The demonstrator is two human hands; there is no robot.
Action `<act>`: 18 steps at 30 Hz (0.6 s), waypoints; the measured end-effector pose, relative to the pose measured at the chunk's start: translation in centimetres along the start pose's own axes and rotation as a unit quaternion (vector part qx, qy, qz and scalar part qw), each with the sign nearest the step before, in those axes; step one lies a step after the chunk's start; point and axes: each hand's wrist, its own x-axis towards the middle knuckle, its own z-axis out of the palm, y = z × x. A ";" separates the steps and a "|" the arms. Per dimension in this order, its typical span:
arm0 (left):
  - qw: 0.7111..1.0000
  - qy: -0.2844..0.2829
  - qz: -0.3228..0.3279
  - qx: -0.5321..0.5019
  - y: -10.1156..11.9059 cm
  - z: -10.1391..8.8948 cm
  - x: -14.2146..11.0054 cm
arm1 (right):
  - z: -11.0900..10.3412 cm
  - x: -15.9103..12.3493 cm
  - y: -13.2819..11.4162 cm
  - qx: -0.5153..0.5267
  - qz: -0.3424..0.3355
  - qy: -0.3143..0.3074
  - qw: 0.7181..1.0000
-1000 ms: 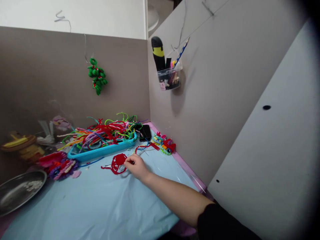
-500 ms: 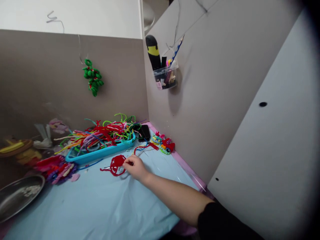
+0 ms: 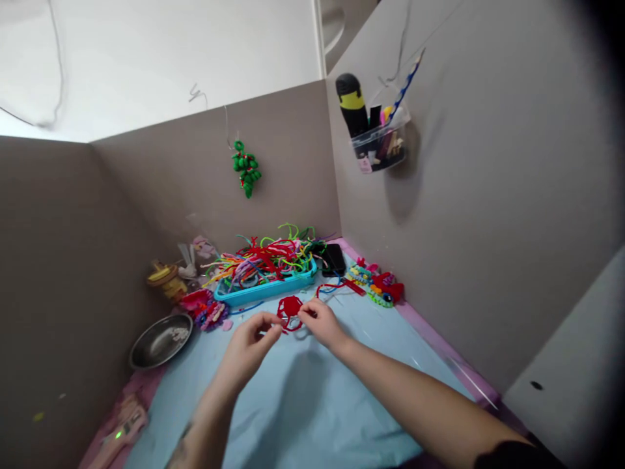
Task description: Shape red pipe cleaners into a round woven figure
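A red looped piece [image 3: 290,305], made of fuzzy stem or yarn, is over the blue table cover between my hands. With thumb and fingers pinched, my right hand [image 3: 323,324] holds its right edge. My left hand [image 3: 254,345] is just left of the piece, thumb and fingers apart, with nothing visible between them. Whether its fingertips touch the red edge is hard to make out. A thin silvery bit shows by the loops, too small to name. Behind lies a blue tray [image 3: 266,291] heaped with colourful fuzzy stems [image 3: 268,257].
A metal bowl [image 3: 161,342] with small pale bits stands left, beside a colourful fuzzy bundle [image 3: 208,309]. A pink glue gun [image 3: 120,433] with a green light lies front left. A phone [image 3: 333,259] and fuzzy figures [image 3: 375,283] are right. A plastic tub [image 3: 378,150] hangs on the wall.
My left hand has come into view and reached the left side of the red piece. My right hand still pinches it. The camera view has turned left.
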 end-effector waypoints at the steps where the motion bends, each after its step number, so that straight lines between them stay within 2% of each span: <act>1: 1.000 -0.007 -0.004 0.000 -0.4 0.7 0.4 | 0.0 0.0 0.0 -0.004 -0.001 0.001 1.000; 3: 1.000 0.005 -0.003 0.003 -1.7 2.6 1.3 | -0.2 0.2 0.2 -0.015 -0.003 0.008 1.000; 6: 0.998 0.064 0.015 0.005 -3.5 5.3 1.7 | -0.3 0.4 0.5 -0.027 -0.002 0.015 1.000; 8: 0.998 0.056 0.035 -0.007 -4.4 6.1 1.4 | -0.4 0.5 0.8 -0.031 0.005 0.010 0.999; 11: 0.998 0.017 0.061 0.006 -5.2 6.1 0.8 | -0.3 0.4 0.9 -0.032 0.015 -0.010 0.999; 14: 0.999 -0.011 0.050 -0.004 -5.8 5.7 0.7 | -0.1 0.3 0.7 -0.037 0.007 -0.030 0.999; 18: 0.998 0.002 0.029 -0.048 -6.7 5.3 0.8 | 0.0 0.1 0.3 -0.047 0.002 -0.056 0.997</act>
